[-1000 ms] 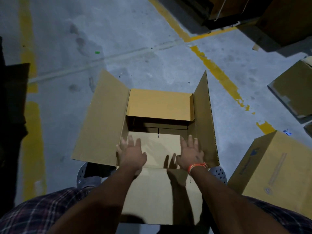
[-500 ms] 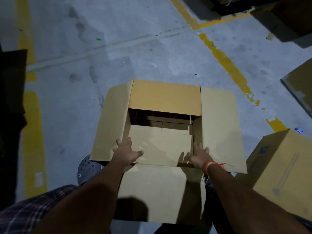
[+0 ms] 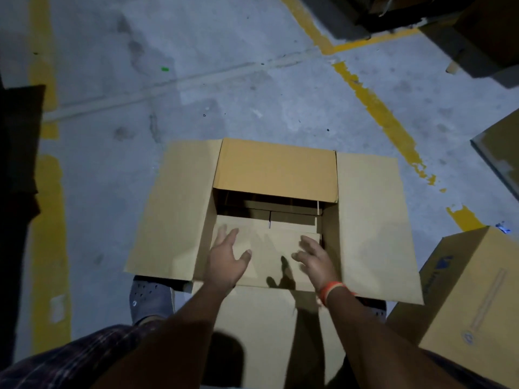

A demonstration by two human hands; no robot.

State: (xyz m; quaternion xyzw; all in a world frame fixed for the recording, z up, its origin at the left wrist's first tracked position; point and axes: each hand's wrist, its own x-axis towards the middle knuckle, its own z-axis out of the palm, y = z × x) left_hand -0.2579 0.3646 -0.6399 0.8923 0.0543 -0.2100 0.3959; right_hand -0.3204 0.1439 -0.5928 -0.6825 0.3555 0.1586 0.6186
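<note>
Outboard of the left hand [image 3: 227, 259]: left flap [image 3: 171, 209] of the cardboard box [image 3: 252, 313], now splayed out flat over the floor [image 3: 224, 80] instead of standing upright as a second ago. Tucked under that flap's near edge, just left of the forearm, a grey shoe [image 3: 148, 293].

Left hand itself: off the near left corner pressed half a second ago, back in over the inner panel [image 3: 266, 248] — fingers straight and spread wide, holding nothing. Cannot tell whether touching the panel or hovering just above.

Between the two hands: a bare stretch of that panel, low in the near half of the box, crossed by hand shadows. Beyond the fingertips: the dark gap of the far half, then the far flap [image 3: 275, 169], folded back.

Right hand [image 3: 314, 261], orange band [image 3: 331, 290] at the wrist: likewise in from the near right corner, fingers loose and apart, gripping nothing.

Outboard of the right hand: right flap [image 3: 370, 220], laid out flat too. Further right, well apart from the grip, a second box [image 3: 471, 299], closed.

Reading of the change, as a judgement: side flaps out of the way and staying put, so both hands free for the panel — probably about to press down and seat the bottom. Box directly under both hands, in front of the knees.
</note>
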